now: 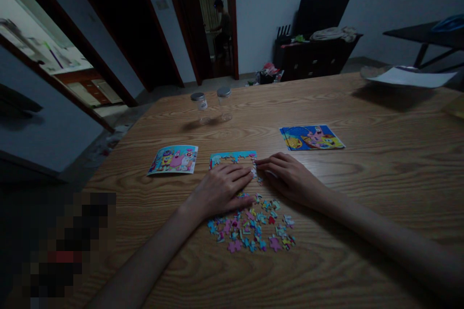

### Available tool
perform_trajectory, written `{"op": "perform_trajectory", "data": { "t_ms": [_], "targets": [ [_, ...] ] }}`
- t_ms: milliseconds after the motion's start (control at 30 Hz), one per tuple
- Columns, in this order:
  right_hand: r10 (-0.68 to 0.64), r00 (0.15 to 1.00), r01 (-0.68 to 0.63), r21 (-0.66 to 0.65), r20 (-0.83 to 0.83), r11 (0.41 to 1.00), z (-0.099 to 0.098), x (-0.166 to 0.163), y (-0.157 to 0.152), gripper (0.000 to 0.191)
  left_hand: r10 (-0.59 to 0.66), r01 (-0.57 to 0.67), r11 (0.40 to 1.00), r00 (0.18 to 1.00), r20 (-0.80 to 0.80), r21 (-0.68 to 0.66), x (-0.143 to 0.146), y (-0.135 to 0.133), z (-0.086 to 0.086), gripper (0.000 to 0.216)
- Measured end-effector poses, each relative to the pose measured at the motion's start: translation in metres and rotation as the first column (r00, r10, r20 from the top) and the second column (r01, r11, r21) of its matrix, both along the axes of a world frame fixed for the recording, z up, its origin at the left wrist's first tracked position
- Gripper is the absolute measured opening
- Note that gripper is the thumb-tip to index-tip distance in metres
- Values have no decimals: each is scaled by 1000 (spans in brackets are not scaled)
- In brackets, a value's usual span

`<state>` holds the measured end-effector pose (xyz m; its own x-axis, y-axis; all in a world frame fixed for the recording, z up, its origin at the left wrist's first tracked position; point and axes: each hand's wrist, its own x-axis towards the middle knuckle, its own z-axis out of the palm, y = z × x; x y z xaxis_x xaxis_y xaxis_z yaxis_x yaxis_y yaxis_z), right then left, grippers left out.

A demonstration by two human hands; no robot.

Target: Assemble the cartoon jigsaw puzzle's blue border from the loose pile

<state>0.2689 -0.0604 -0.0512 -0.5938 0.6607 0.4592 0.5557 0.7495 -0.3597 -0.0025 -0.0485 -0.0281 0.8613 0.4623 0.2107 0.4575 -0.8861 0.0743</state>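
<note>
A partly built jigsaw frame [232, 157] with a blue edge lies on the wooden table [362, 164]. My left hand [221, 188] rests flat over its lower part, fingers stretched out toward the right. My right hand [290, 176] lies beside it, fingertips pinched at the frame's right edge on a small piece I cannot make out clearly. Below both hands sits a loose pile of several pink, blue and yellow puzzle pieces [253, 229].
A cartoon picture card [174, 159] lies left of the frame, another cartoon picture [311, 137] to the right. Two lidded glass jars [212, 104] stand farther back. A white sheet [409, 77] lies at the far right. A person sits in the far doorway [221, 24].
</note>
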Motion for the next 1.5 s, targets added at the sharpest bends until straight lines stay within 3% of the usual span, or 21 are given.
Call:
{"op": "perform_trajectory", "data": {
  "t_ms": [233, 1267, 1500],
  "targets": [
    [-4, 1000, 4, 5, 5, 1000, -2, 0, 0, 29, 19, -20, 999, 1000, 4, 44, 1, -1, 0, 63],
    [3, 1000, -3, -9, 0, 1000, 1, 0, 0, 29, 86, -82, 993, 996, 39, -79, 2, 0, -3, 73],
    [-3, 1000, 3, -7, 7, 1000, 0, 0, 0, 33, 58, -53, 993, 997, 41, -105, -2, 2, -1, 65]
  ]
}}
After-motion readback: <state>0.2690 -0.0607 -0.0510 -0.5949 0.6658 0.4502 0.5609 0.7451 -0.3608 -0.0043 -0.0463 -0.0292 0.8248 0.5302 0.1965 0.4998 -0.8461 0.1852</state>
